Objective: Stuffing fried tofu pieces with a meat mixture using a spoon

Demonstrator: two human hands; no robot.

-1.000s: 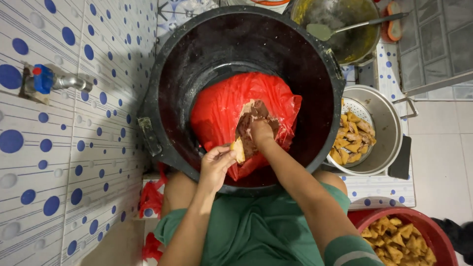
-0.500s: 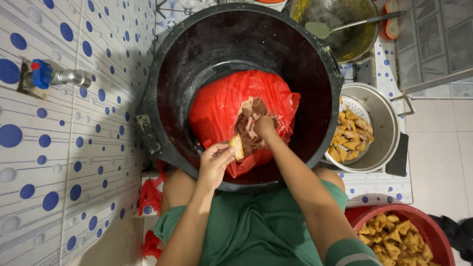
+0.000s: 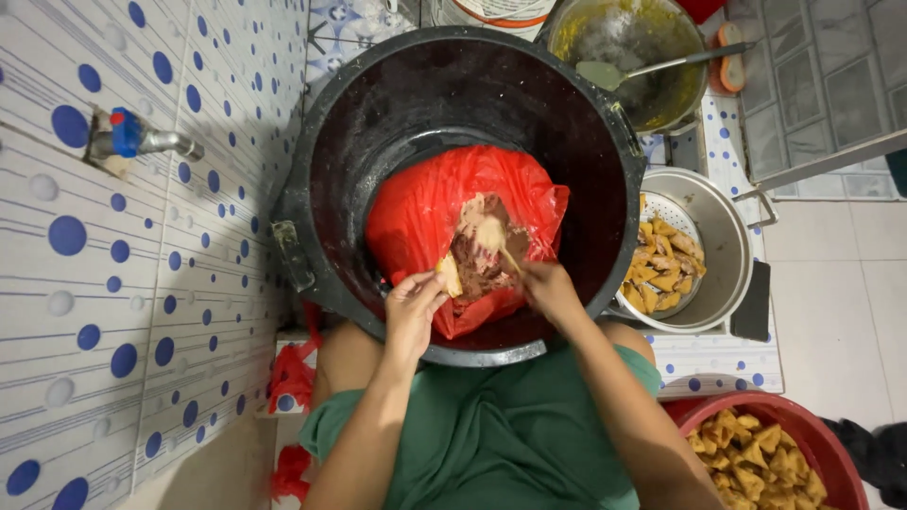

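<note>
A large black bucket (image 3: 378, 123) stands in front of me with a red plastic bag (image 3: 416, 217) inside it, open on a brown paste filling (image 3: 477, 260). My left hand (image 3: 411, 312) holds a small pale fried pastry piece (image 3: 450, 276) at the bag's near edge. My right hand (image 3: 548, 288) grips a thin stick or spoon (image 3: 501, 247) whose tip carries a lump of paste above the filling. Both hands are over the bucket's near rim.
A metal colander pot (image 3: 723, 236) with golden fried pieces sits right of the bucket. A red basin (image 3: 831, 444) of similar pieces is at the bottom right. A pot with a yellowish residue and a ladle (image 3: 652, 66) stands behind. A tap (image 3: 142, 140) juts from the dotted tile wall.
My right hand has drawn back out of the bag's filling towards me and now lifts a lump of paste on the stick. The left hand with the pastry piece has stayed in place.
</note>
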